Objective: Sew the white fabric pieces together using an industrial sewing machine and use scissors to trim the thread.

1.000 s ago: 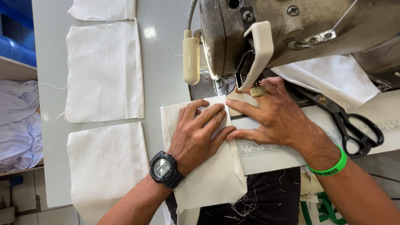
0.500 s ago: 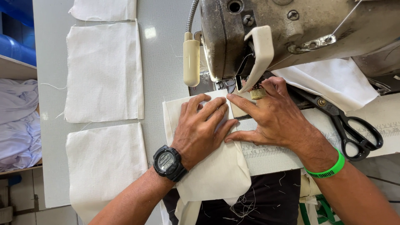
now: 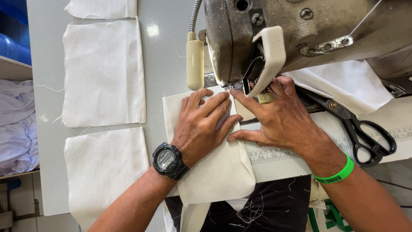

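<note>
A cream fabric piece (image 3: 214, 172) lies on the sewing table, its far edge under the presser foot (image 3: 240, 88) of an old grey sewing machine (image 3: 300, 34). My left hand (image 3: 201, 124), with a black watch on the wrist, lies flat on the fabric with its fingers spread toward the needle. My right hand (image 3: 279, 118), with a green wristband, presses the fabric's right edge, index finger pointing at the foot and thumb along the fold. Neither hand grips anything.
Three cut cream fabric squares (image 3: 103, 73) lie in a row on the grey table to the left. Black scissors (image 3: 360, 129) rest at the right, by a ruler strip (image 3: 386, 133). White cloth (image 3: 343, 81) lies behind the machine. A pile of white fabric (image 3: 17, 124) sits far left.
Both hands have slid the fabric away from me, toward the presser foot. The fabric's far edge now sits under the foot.
</note>
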